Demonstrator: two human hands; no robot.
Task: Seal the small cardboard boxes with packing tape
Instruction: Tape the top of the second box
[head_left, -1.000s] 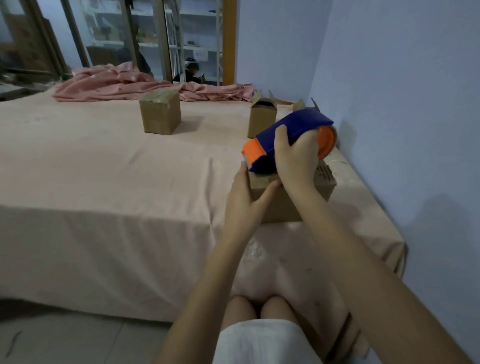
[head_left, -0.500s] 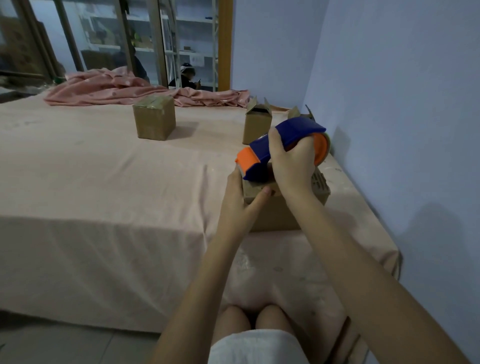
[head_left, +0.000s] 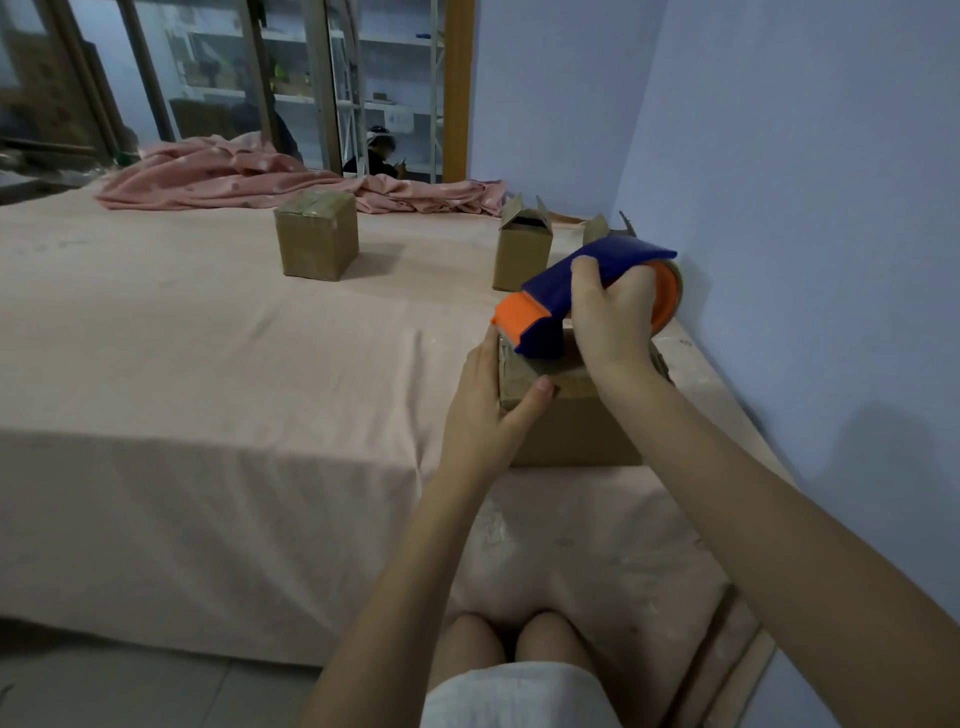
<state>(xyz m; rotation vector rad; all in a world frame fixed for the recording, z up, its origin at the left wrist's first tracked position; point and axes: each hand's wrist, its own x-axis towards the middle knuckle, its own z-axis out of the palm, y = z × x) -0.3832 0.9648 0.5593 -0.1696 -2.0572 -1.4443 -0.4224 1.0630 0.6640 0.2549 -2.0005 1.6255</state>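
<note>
Small brown cardboard box (head_left: 566, 421) near the right front edge of the pink-clothed table (head_left: 208, 364), close to the wall. On its top, nose down at the left edge, a blue and orange plastic tape dispenser (head_left: 576, 291), gripped by the right hand (head_left: 613, 317) with fingers curled round its body. Left hand (head_left: 488, 405) clasping the box's left near corner, thumb over the top. Farther back, a taped-shut cardboard box (head_left: 317, 239) and an open-flapped cardboard box (head_left: 522, 249). Beyond, a crumpled pink cloth (head_left: 249, 176).
</note>
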